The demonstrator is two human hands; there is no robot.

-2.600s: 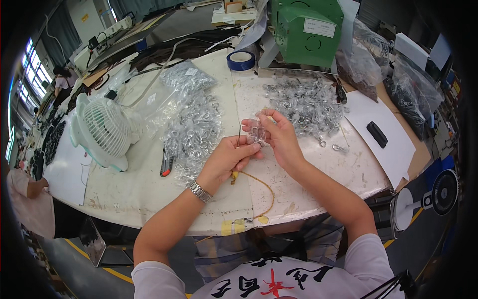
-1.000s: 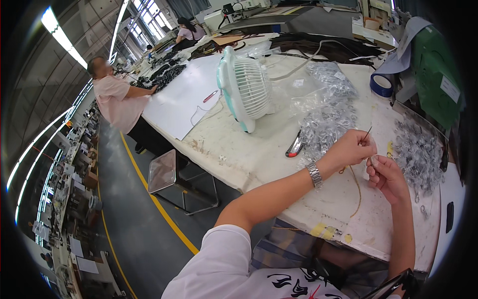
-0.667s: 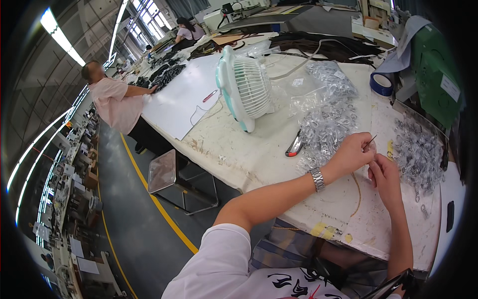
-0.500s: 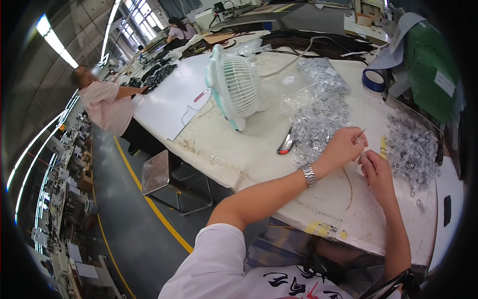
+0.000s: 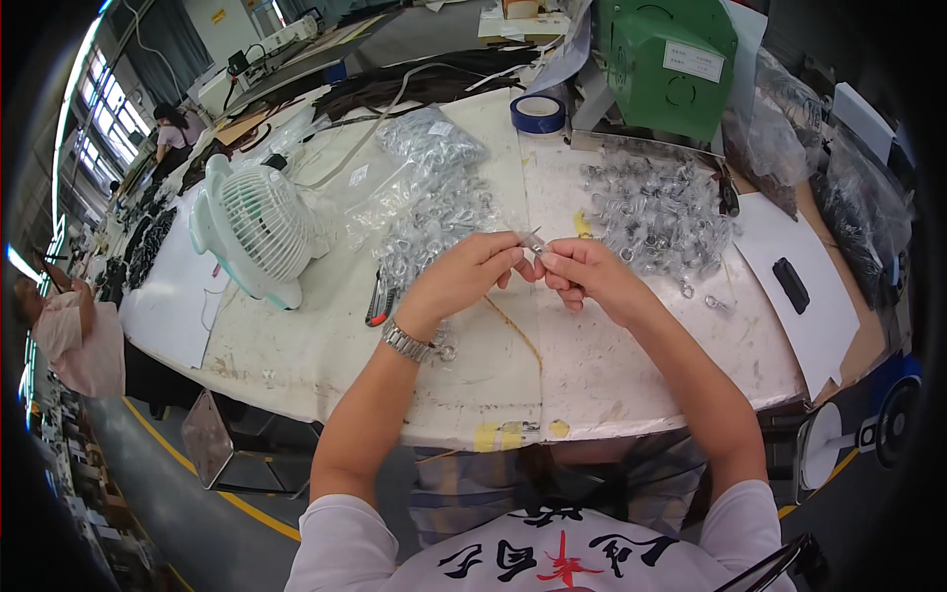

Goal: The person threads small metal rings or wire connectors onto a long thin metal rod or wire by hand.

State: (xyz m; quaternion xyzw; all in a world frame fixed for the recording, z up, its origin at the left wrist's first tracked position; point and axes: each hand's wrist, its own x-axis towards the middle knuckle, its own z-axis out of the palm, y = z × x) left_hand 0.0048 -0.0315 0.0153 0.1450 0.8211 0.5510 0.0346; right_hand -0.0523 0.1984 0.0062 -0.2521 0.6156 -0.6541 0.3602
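Over the middle of the table, my left hand (image 5: 481, 268) and my right hand (image 5: 592, 272) meet, fingertips pinched together. Between them is a small shiny metal piece (image 5: 534, 245) with a thin pointed end sticking up; its exact kind is too small to tell. A thin brown cord (image 5: 515, 327) runs from below my left hand across the tabletop; whether that hand holds it cannot be seen. Loose metal snap hooks (image 5: 656, 212) lie heaped just beyond my right hand. Beyond my left hand, more metal hooks (image 5: 434, 202) spill from a clear plastic bag (image 5: 434, 135).
A utility knife (image 5: 379, 301) lies left of my left wrist, with a mint-and-white fan (image 5: 258, 232) farther left. At the back are blue tape (image 5: 538, 113) and a green machine (image 5: 671, 74). A black object (image 5: 790, 283) lies on white board at right. Another person (image 5: 79, 331) stands far left.
The view has swung to the right, so the table and hands appear farther left. My hands stay together, pinching at the small metal piece.
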